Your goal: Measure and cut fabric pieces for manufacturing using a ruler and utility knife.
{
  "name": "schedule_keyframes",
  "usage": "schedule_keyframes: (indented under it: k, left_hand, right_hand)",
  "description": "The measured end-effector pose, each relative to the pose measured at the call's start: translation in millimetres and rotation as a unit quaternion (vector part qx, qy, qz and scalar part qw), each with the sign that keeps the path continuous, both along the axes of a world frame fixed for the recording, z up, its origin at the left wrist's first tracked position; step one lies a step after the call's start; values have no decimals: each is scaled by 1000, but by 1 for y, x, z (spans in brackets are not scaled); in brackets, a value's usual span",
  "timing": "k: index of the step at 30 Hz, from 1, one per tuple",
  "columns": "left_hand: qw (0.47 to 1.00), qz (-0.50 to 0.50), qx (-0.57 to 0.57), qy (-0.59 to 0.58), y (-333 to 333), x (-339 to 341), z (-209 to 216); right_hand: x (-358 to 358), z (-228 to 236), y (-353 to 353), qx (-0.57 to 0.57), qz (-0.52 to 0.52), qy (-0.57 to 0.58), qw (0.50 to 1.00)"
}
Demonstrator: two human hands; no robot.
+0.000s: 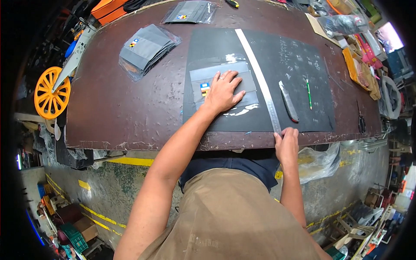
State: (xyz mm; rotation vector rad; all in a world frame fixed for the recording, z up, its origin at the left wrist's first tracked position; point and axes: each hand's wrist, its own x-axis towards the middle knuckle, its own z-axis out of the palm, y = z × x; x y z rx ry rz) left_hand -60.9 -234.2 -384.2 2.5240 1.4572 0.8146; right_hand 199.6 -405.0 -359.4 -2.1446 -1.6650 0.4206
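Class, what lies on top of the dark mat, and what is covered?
A grey piece under the left hand, a ruler, a cutter knife, a green pencil and white markings show on the dark mat. Its surface beneath the grey piece is hidden.

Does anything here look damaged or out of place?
Yes. The brown table has a chipped, ragged front edge, suggesting wear. Crumpled clear plastic shows below it at right, looking untidy. The nearer stack of grey sleeves is unevenly fanned.

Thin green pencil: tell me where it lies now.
In the head view, the thin green pencil lies on the right part of the black rectangular mat, just right of the grey utility knife.
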Motion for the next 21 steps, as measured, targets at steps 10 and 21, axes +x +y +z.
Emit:
schedule_keyframes:
  k: [10, 21]
  left_hand:
    - [999, -15, 0, -43, -66, -125, 116]
    - [997, -39, -16, -62, -88, -114, 139]
  right_hand:
    - [-82, 110, -127, -12, -24, 46, 999]
    - [-92, 222, -130, -72, -44, 586, 806]
